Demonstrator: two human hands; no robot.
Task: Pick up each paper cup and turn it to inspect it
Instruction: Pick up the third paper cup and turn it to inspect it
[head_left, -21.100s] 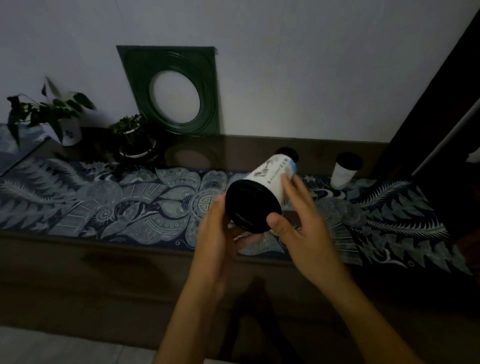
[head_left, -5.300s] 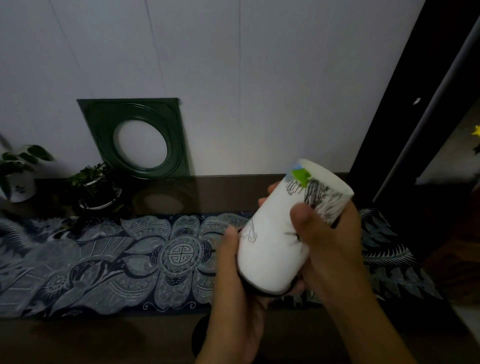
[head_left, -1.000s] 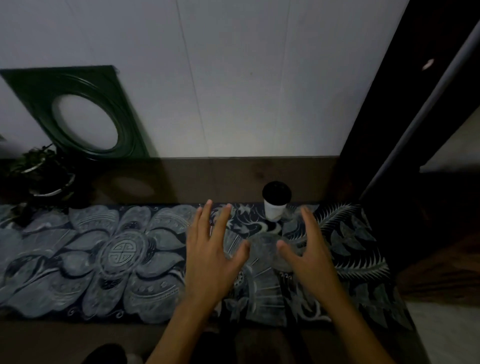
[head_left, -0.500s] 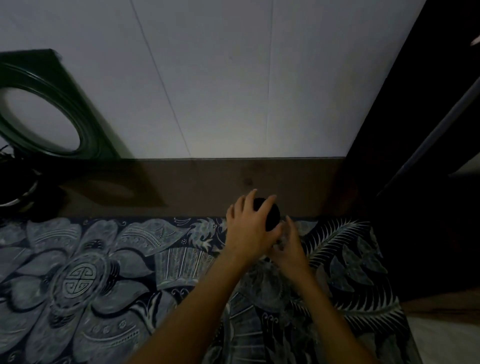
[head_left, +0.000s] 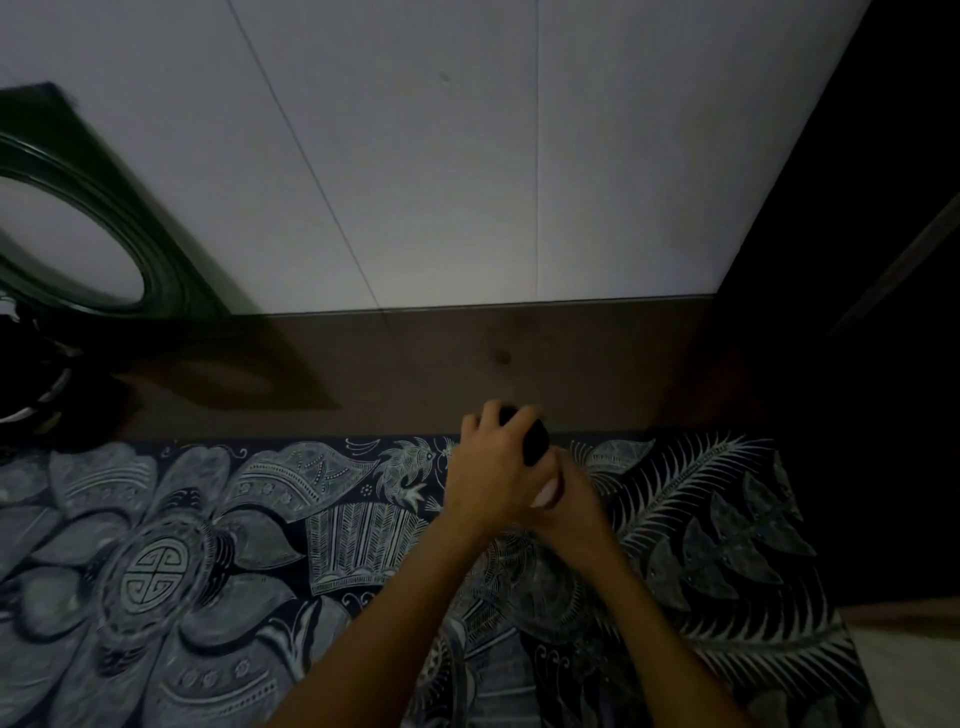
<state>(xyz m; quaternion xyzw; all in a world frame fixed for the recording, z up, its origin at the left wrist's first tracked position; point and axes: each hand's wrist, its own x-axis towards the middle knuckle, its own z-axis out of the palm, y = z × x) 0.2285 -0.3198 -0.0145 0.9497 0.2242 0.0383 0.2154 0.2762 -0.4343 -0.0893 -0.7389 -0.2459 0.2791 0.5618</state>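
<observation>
Lifted since 0.5 s ago | paper cup (head_left: 540, 491) (mostly hidden) | both hands (head_left: 519, 480) gripping

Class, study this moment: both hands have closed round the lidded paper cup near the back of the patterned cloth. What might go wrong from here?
1. The left hand covers the black lid; lifting by it may pop it off.
2. The right hand hides most of the paper cup, so any contents are unknown; turning it may spill onto the cloth.
3. The light is dim, so flaws may go unseen.
</observation>
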